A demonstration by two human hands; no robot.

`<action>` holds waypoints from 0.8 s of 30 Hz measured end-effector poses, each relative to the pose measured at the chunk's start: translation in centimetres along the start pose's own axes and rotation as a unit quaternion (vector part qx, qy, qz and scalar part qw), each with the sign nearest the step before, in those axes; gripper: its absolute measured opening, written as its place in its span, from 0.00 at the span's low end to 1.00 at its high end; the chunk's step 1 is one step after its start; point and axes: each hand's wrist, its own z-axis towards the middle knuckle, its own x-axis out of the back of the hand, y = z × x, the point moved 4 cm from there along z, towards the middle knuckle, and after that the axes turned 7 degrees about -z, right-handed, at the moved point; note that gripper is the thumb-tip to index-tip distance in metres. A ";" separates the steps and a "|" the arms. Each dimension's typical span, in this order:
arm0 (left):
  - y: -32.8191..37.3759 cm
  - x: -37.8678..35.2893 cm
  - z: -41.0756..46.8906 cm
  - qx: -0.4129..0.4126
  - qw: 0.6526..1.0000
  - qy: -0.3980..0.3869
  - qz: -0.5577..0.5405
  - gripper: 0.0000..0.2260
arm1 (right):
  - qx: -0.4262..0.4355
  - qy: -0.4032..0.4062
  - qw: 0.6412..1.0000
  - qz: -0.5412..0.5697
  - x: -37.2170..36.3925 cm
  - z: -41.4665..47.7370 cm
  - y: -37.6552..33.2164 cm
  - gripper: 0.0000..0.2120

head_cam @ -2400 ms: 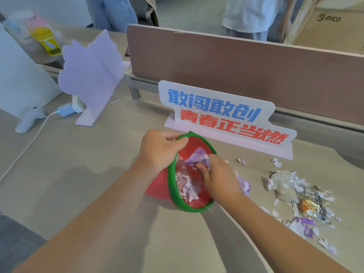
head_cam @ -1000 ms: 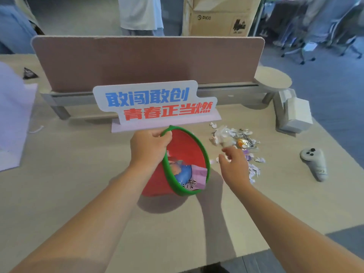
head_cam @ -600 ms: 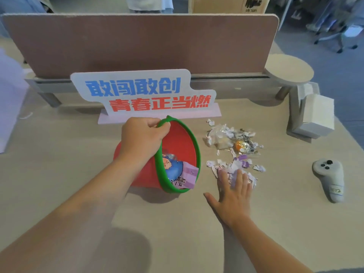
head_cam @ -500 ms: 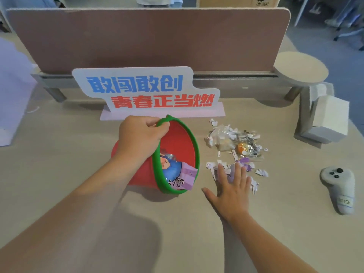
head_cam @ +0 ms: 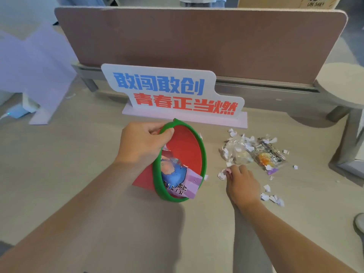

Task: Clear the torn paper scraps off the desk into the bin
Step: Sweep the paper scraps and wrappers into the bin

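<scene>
Since half a second ago the right hand [head_cam: 241,185] has curled from flat on the tabletop [head_cam: 78,164] into a loose fist over scraps.

The left hand [head_cam: 141,143] is closed on the green rim of the red bin [head_cam: 187,146], which is tilted on its side with its mouth facing the paper scraps [head_cam: 248,143]; a blue wrapper and a purple piece lie inside. The right hand's fingers [head_cam: 235,169] pinch a few white and pink bits at the pile's near edge. More scraps and clear wrappers are scattered to the right, in front of the slogan sign [head_cam: 173,91].
</scene>
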 end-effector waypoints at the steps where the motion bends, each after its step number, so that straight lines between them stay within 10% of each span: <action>1: -0.1 0.1 0.0 0.002 1.000 0.000 -0.003 0.06 | -0.005 -0.028 1.000 -0.005 0.0 0.5 0.0 0.10; 6: -0.1 1.2 -0.1 0.014 0.999 0.011 -0.039 0.05 | -0.065 -0.035 0.987 0.144 4.4 1.6 -1.7 0.08; 10: -0.3 2.0 0.3 0.029 0.998 0.021 -0.043 0.04 | 0.046 0.040 0.960 0.272 9.8 1.0 -9.7 0.08; 18: -0.1 3.8 0.8 0.015 1.000 0.004 0.005 0.05 | 0.249 -0.072 0.961 0.101 10.0 0.9 -20.5 0.34; 24: -0.8 6.5 1.4 0.006 0.998 0.026 0.064 0.06 | 0.118 0.056 0.934 0.332 11.4 1.2 -15.7 0.26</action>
